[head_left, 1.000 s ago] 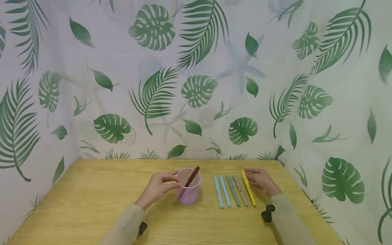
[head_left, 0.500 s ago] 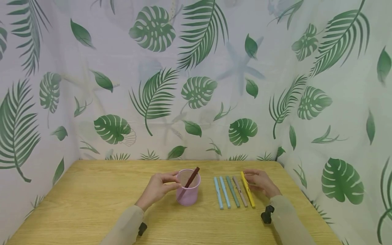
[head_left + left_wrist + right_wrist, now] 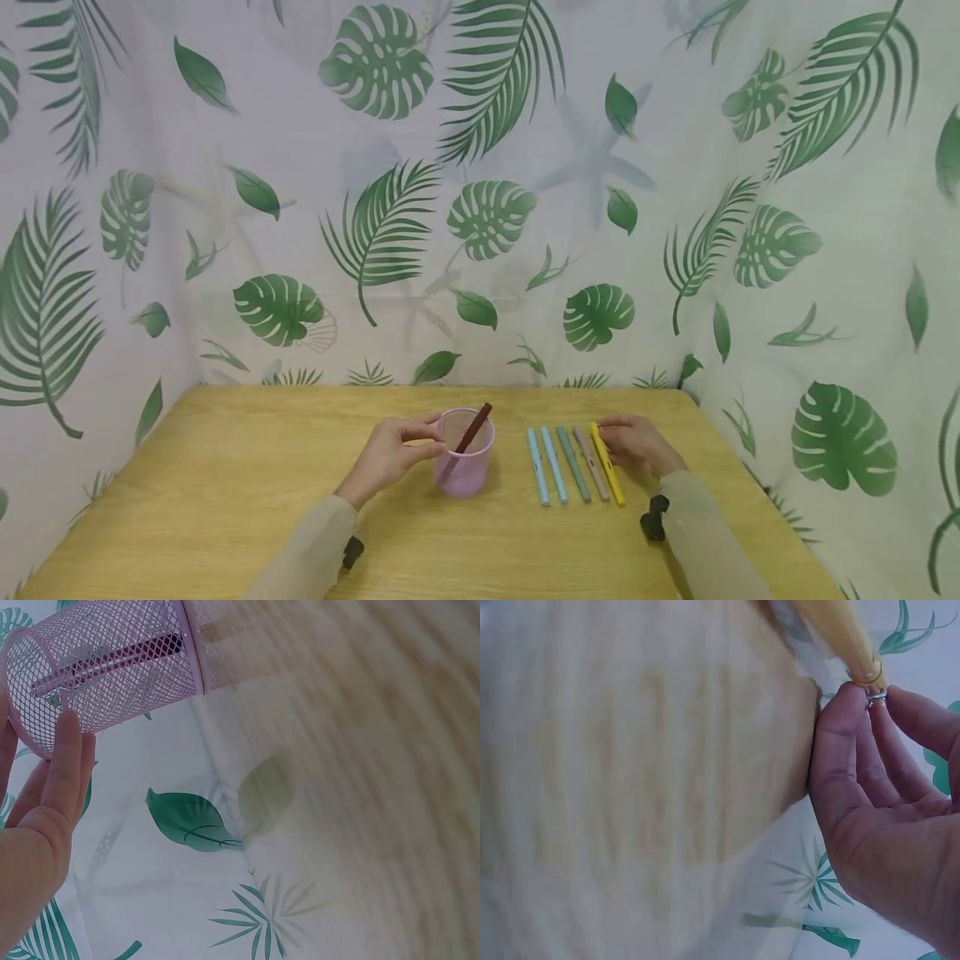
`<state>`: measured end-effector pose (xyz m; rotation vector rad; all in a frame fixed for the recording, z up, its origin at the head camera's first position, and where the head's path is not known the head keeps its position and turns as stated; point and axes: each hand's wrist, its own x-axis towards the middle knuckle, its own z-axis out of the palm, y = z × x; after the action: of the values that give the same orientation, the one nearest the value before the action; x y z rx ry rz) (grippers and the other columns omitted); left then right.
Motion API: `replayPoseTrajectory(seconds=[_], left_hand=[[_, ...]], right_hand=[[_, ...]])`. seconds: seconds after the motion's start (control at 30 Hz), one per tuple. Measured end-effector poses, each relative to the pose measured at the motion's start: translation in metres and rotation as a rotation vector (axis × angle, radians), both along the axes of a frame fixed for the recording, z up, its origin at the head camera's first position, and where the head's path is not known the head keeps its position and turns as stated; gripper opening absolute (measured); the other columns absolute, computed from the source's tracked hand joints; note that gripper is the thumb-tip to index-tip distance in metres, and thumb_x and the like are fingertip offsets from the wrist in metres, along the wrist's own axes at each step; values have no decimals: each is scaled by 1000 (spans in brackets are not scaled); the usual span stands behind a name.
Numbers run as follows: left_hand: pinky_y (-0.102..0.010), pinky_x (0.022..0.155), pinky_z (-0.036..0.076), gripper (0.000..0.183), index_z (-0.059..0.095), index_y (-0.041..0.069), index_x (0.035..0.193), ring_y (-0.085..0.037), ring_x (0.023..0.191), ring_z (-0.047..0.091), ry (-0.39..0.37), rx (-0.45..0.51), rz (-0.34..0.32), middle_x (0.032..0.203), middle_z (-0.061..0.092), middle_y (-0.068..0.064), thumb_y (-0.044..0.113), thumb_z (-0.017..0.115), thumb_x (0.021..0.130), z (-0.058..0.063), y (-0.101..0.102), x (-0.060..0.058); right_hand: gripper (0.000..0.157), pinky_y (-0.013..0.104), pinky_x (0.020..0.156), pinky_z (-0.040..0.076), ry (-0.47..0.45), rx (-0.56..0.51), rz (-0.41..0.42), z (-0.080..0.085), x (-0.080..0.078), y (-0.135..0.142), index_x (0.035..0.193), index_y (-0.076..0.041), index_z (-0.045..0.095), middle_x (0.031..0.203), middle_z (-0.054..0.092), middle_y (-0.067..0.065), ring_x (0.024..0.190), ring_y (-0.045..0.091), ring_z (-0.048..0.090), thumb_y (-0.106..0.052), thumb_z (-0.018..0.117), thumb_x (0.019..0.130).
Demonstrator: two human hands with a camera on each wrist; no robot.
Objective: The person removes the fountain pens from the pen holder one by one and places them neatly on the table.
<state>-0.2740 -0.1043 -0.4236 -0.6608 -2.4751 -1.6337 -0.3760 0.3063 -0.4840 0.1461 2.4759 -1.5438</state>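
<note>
At the table's middle stands a pink mesh pen holder [image 3: 461, 475], with a dark red pen [image 3: 474, 427] leaning inside. My left hand [image 3: 388, 457] pinches the holder's rim between thumb and fingers; in the left wrist view, fingertips [image 3: 69, 724] lie against the mesh. On the right, the yellow pen [image 3: 609, 467] is the last in a row of pens on the table. My right hand [image 3: 639, 442] pinches its far end. The right wrist view shows thumb and fingers meeting around the yellow pen's tip [image 3: 870, 671].
Between the holder and the yellow pen lie two light blue pens [image 3: 538, 467], a green pen [image 3: 573, 464] and a greyish-brown pen [image 3: 592, 464]. They rest side by side on the wooden table [image 3: 247, 467]. A leaf-patterned curtain [image 3: 480, 250] closes off the back and sides.
My right fingers have drawn in more closely on the far end of the yellow pen. The left hand keeps its hold on the pen holder, and the head view has shifted slightly.
</note>
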Motion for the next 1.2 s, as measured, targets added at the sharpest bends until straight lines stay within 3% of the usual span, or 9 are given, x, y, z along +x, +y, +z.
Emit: replayPoseTrajectory(seconds=[0.47,0.7,0.93,1.2], left_hand=[[-47,86,44,9,72,10,86,-29,108,55,-6,10,8,121,56,-14,10,71,77,0,-1,-2],[-48,90,41,10,72,13,86,-27,110,54,-26,12,7,122,56,-11,13,72,77,-2,-1,-3],[-44,86,45,8,72,11,86,-28,108,55,-8,-2,8,121,56,-13,11,71,77,4,0,2],[-49,88,42,9,72,10,86,-30,109,54,-21,10,-3,122,55,-14,10,71,77,4,0,1]], right_hand=[[36,31,64,52,11,91,40,6,-6,-9,118,4,53,104,60,14,83,19,58,-14,59,87],[30,30,56,50,37,148,79,3,-11,-9,115,4,55,94,60,11,64,17,56,-10,57,88],[30,30,61,51,30,111,24,1,-14,-7,116,4,54,101,61,12,77,15,58,-9,56,89],[30,29,60,51,25,94,9,-2,-14,-4,115,5,54,97,62,11,76,16,58,-9,56,90]])
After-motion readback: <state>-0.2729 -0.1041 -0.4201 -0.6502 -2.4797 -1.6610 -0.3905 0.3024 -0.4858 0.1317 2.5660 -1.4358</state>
